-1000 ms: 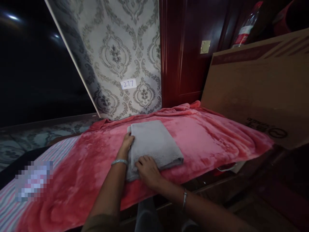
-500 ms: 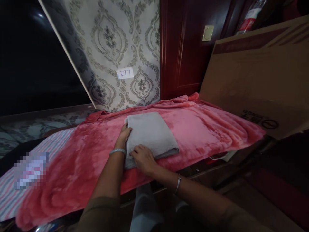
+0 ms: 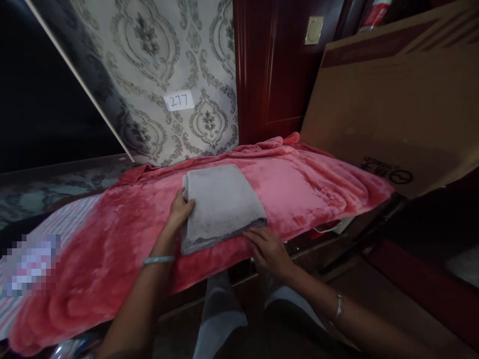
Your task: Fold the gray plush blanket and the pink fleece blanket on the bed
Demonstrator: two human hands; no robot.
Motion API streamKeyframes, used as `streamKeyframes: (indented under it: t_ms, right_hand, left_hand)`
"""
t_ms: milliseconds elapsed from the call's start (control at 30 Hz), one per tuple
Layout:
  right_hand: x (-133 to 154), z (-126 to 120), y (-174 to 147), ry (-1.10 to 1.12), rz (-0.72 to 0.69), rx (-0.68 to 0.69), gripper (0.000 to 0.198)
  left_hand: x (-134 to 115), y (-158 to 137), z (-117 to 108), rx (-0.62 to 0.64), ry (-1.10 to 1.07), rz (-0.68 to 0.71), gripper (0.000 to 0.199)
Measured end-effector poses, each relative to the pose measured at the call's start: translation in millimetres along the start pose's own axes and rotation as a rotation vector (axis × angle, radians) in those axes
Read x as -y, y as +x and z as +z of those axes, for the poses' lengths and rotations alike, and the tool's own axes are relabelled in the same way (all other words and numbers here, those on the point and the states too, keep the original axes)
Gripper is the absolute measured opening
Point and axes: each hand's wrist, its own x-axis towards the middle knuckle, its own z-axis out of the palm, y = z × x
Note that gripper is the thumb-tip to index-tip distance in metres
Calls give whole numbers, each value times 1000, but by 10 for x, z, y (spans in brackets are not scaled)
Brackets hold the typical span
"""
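Note:
A grey cloth, perhaps a towel (image 3: 224, 202), lies folded into a thick rectangle on a pink-red plush blanket (image 3: 299, 184). At its left edge is my left hand (image 3: 180, 209), thumb over the top and fingers along the side, gripping the layers. My right hand (image 3: 269, 252) reaches to the near right corner, its fingers stretched out and touching the front edge. The right thumb is partly hidden beneath that hand. Darker grey shows along the cloth's near edge.
Striped fabric (image 3: 71, 219) shows left of the blanket. A large cardboard sheet or box (image 3: 392, 109) leans at the right. Behind are patterned wallpaper (image 3: 149, 50) with a "277" paper (image 3: 178, 100), a dark screen (image 3: 48, 99) and a red wooden door (image 3: 277, 65).
My right hand has slid right along the front edge to the near right corner. The lower left part of the cloth now looks even with the top. The view has shifted.

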Motion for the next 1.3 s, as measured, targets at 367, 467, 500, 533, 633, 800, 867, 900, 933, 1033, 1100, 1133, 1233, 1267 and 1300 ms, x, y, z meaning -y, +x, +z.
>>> streamKeyframes:
  t_ms: [367, 467, 500, 533, 633, 800, 867, 900, 933, 1033, 1100, 1133, 1233, 1267, 1300]
  right_hand:
    - [-54, -204, 190, -224, 328, 288, 39]
    - [-4, -298, 251, -292, 408, 387, 32]
    - [6, -321, 261, -305, 421, 407, 30]
    - [11, -341, 267, -318, 434, 425, 29]
    - [9, -370, 261, -343, 458, 465, 26]
    - [6, -343, 227, -268, 435, 442, 34]
    - [19, -313, 225, -225, 421, 426, 38]
    - [28, -297, 228, -218, 432, 435, 37]
    - [36, -282, 233, -219, 455, 452, 36]
    - [48, -244, 245, -234, 525, 496, 32]
    - [36, -222, 239, -216, 516, 479, 34]
    - [23, -209, 231, -201, 503, 466, 34]
    - [-31, -149, 187, -169, 474, 431, 36]
    - [-51, -120, 167, -166, 465, 417, 37]
    - [-71, -87, 146, -168, 454, 404, 38]
  left_hand:
    - [-304, -760, -55, 157, 611, 28, 63]
    - [-244, -789, -51, 153, 578, 29, 52]
    - [-210, -784, -58, 147, 528, 39, 50]
    - [-175, -777, -65, 139, 473, 50, 49]
    - [-105, -775, -70, 113, 403, 58, 47]
    - [-132, -837, -39, 126, 493, 30, 46]
    - [-138, -853, -50, 114, 470, 42, 46]
    - [-129, -857, -62, 102, 443, 53, 46]
    - [-114, -858, -79, 90, 411, 63, 45]
    - [-41, -843, -136, 83, 309, 75, 45]
    - [-10, -796, -168, 119, 275, 54, 46]
    - [-12, -755, -181, 140, 272, 41, 48]
    - [-101, -540, -195, 155, 333, -7, 51]
    - [-155, -440, -188, 143, 375, -33, 52]
    - [-214, -328, -174, 128, 418, -61, 52]
